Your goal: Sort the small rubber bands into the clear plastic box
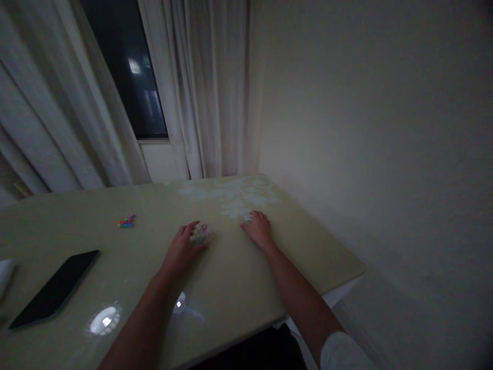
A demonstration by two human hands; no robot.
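Observation:
My left hand (184, 249) rests on the table with its thumb and fingers spread. They curve round the left side of a small cluster of pale, see-through pieces (203, 235) with pinkish spots, too blurred to name. Further right and a little farther away, my right hand (259, 230) lies palm down, fingers forward and thumb apart. Some small white pieces (248, 218) show beside its index finger, and part of them may be under the hand.
A small pile of bright coloured pieces (127, 221) lies on the glossy table (227, 293) to the left. Nearer is a dark flat tablet (56, 290), with a white object (5, 275) at the left edge. A wall (377, 154) and curtains (215, 92) border the table.

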